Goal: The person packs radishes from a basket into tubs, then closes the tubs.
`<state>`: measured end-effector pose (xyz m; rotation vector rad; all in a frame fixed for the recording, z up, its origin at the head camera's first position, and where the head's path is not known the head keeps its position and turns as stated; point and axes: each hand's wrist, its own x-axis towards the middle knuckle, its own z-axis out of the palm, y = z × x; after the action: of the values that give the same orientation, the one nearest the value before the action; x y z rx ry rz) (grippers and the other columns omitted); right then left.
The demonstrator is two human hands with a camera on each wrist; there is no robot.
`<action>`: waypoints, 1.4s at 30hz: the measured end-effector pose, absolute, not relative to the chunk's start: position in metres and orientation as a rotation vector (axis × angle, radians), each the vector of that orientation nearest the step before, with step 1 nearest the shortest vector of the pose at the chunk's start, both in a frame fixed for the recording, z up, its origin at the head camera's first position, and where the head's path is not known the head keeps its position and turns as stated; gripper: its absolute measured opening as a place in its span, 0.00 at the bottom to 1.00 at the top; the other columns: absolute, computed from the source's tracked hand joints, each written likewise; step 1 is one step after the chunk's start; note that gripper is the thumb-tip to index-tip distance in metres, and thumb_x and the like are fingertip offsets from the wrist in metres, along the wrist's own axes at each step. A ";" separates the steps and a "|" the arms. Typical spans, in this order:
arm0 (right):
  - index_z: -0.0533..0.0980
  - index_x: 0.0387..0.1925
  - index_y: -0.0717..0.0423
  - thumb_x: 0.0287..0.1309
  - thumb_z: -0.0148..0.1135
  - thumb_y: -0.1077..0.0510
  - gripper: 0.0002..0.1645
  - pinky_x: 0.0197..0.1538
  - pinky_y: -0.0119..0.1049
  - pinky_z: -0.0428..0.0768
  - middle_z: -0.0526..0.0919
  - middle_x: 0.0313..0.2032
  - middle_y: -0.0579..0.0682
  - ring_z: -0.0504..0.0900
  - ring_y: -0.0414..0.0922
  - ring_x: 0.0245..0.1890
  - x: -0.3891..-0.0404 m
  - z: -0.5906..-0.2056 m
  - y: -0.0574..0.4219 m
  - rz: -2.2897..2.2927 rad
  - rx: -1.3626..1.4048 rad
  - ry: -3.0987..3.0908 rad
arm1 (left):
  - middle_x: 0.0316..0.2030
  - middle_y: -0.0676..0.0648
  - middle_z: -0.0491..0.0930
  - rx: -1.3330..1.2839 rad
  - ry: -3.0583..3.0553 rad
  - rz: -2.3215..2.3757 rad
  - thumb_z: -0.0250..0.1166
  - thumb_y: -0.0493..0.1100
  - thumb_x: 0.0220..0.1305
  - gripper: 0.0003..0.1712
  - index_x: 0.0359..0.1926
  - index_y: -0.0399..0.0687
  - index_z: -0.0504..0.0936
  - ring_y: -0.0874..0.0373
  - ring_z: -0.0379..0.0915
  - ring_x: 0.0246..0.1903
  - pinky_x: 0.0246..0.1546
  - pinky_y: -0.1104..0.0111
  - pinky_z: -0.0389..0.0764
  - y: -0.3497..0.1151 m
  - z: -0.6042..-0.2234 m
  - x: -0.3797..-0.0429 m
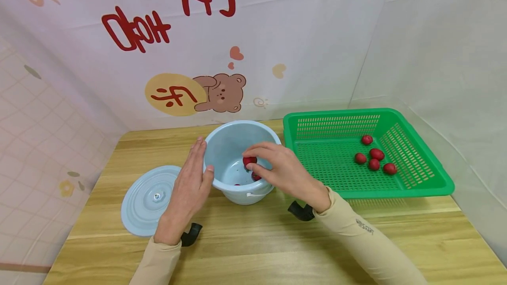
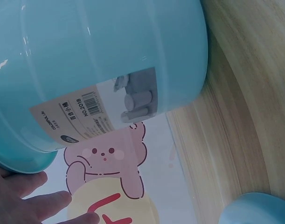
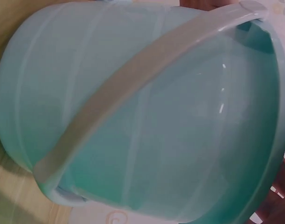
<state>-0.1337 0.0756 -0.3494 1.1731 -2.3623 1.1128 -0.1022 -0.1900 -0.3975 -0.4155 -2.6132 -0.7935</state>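
1 bucket (image 1: 242,197), mouth up, long axis vert. At rim (image 1: 242,122), fingers straight: L hand (image 1: 191,186). Pinched in R hand (image 1: 283,168): 1 red fruit/veg (image 1: 248,161), axis unclear.

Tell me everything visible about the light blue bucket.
The light blue bucket looks like glossy plastic, faintly banded, with a flared rim, a pale handle lowered across its side and a printed label reading NO.2018. Lidless, it stands upright on the wooden table, with red vegetables inside. The left hand rests against its rim; the right hand holds another at its mouth.
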 end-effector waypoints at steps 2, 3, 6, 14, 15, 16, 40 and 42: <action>0.86 0.49 0.52 0.60 0.75 0.59 0.15 0.52 0.36 0.82 0.86 0.48 0.43 0.82 0.38 0.50 -0.134 -0.350 0.075 1.091 1.165 -2.373 | 0.81 0.41 0.52 -0.419 -2.609 -0.799 0.54 0.43 0.77 0.37 0.81 0.37 0.55 0.45 0.47 0.79 0.74 0.43 0.58 -0.190 -0.398 -0.102; 0.86 0.49 0.52 0.60 0.76 0.59 0.15 0.52 0.37 0.82 0.86 0.48 0.43 0.82 0.38 0.50 -0.135 -0.351 0.074 1.079 1.160 -2.380 | 0.81 0.41 0.52 -0.420 -2.607 -0.801 0.54 0.43 0.77 0.37 0.80 0.37 0.55 0.44 0.47 0.79 0.74 0.43 0.58 -0.190 -0.398 -0.102; 0.87 0.50 0.52 0.60 0.76 0.58 0.16 0.52 0.38 0.82 0.86 0.47 0.43 0.82 0.39 0.50 -0.135 -0.352 0.073 1.032 1.141 -2.410 | 0.81 0.41 0.52 -0.419 -2.604 -0.807 0.54 0.43 0.77 0.37 0.80 0.37 0.55 0.44 0.48 0.79 0.74 0.43 0.58 -0.190 -0.398 -0.102; 0.86 0.51 0.50 0.65 0.71 0.53 0.14 0.56 0.41 0.82 0.85 0.53 0.44 0.81 0.42 0.57 -0.133 -0.352 0.074 0.939 1.088 -2.480 | 0.81 0.42 0.52 -0.417 -2.603 -0.808 0.54 0.43 0.77 0.37 0.80 0.37 0.55 0.44 0.48 0.79 0.74 0.43 0.58 -0.190 -0.398 -0.102; 0.86 0.51 0.50 0.65 0.71 0.53 0.15 0.56 0.41 0.82 0.85 0.54 0.44 0.81 0.42 0.57 -0.132 -0.351 0.076 0.944 1.083 -2.479 | 0.81 0.43 0.52 -0.417 -2.604 -0.808 0.54 0.43 0.77 0.37 0.80 0.37 0.55 0.44 0.48 0.79 0.74 0.43 0.58 -0.189 -0.398 -0.102; 0.86 0.51 0.50 0.66 0.71 0.52 0.15 0.56 0.42 0.82 0.85 0.55 0.44 0.81 0.42 0.58 -0.131 -0.350 0.077 0.951 1.080 -2.474 | 0.81 0.43 0.52 -0.418 -2.604 -0.807 0.54 0.43 0.77 0.37 0.80 0.37 0.55 0.44 0.48 0.79 0.74 0.43 0.58 -0.189 -0.398 -0.102; 0.86 0.52 0.54 0.58 0.72 0.68 0.19 0.62 0.28 0.75 0.88 0.51 0.47 0.83 0.45 0.56 -0.113 -0.293 0.169 1.057 1.006 -2.204 | 0.81 0.43 0.50 -0.422 -2.622 -0.811 0.49 0.48 0.81 0.36 0.81 0.37 0.54 0.44 0.47 0.79 0.74 0.43 0.58 -0.191 -0.397 -0.101; 0.86 0.51 0.54 0.58 0.73 0.67 0.19 0.62 0.27 0.75 0.88 0.50 0.47 0.84 0.44 0.56 -0.115 -0.290 0.179 1.034 0.988 -2.197 | 0.81 0.42 0.50 -0.429 -2.618 -0.809 0.48 0.49 0.81 0.36 0.81 0.37 0.54 0.43 0.47 0.79 0.74 0.43 0.58 -0.191 -0.397 -0.102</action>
<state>-0.1150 0.1791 -0.2903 0.9880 -2.1973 1.0344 -0.1016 -0.1911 -0.3970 -0.4286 -2.6177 -0.8095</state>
